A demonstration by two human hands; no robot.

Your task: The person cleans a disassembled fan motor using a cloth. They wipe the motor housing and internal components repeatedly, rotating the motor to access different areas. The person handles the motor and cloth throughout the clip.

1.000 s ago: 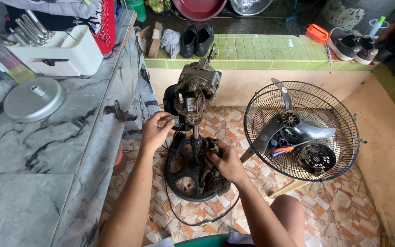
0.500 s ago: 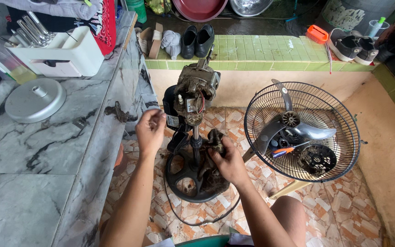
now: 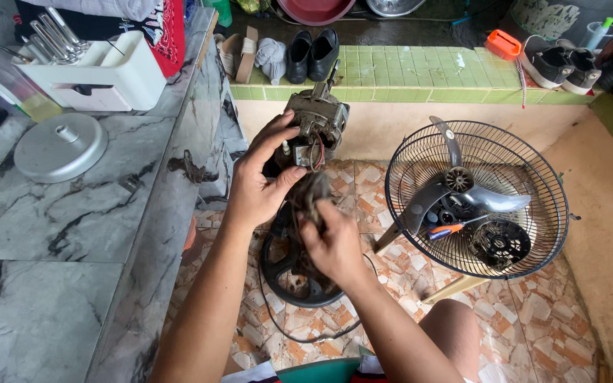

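Nearest the camera, a bare knee (image 3: 455,333) and the edge of a green garment are seen above the patterned tile floor (image 3: 533,333). Just beyond, the round black fan base (image 3: 289,273) stands on the floor with its black power cord (image 3: 306,333) looped in front of it. The right hand (image 3: 331,245) is closed over a dark part at the neck of the stand, above the base; what exactly is gripped is hidden by the fingers, but the hold seems meant to steady the stand. The left hand (image 3: 260,177) is held higher, fingers curled partly open around the side of the exposed fan motor (image 3: 317,124), thumb towards the coloured wires; it appears to be braced there so the motor is kept upright and its wiring turned to the viewer.

To the right, the wire fan guard (image 3: 477,198) is laid flat like a dish, apparently used as a tray: the grey fan blade (image 3: 462,188), a round black cover (image 3: 498,245) and an orange-handled screwdriver (image 3: 452,228) are kept in it, within reach. To the left, the marble desk (image 3: 72,234) carries a metal lid (image 3: 62,145), a white utensil holder (image 3: 101,71) and a clear bottle (image 3: 8,81); its edge crowds the left arm. Farther back, black shoes (image 3: 312,53) and sneakers (image 3: 562,64) are lined on a green-tiled ledge (image 3: 420,74).
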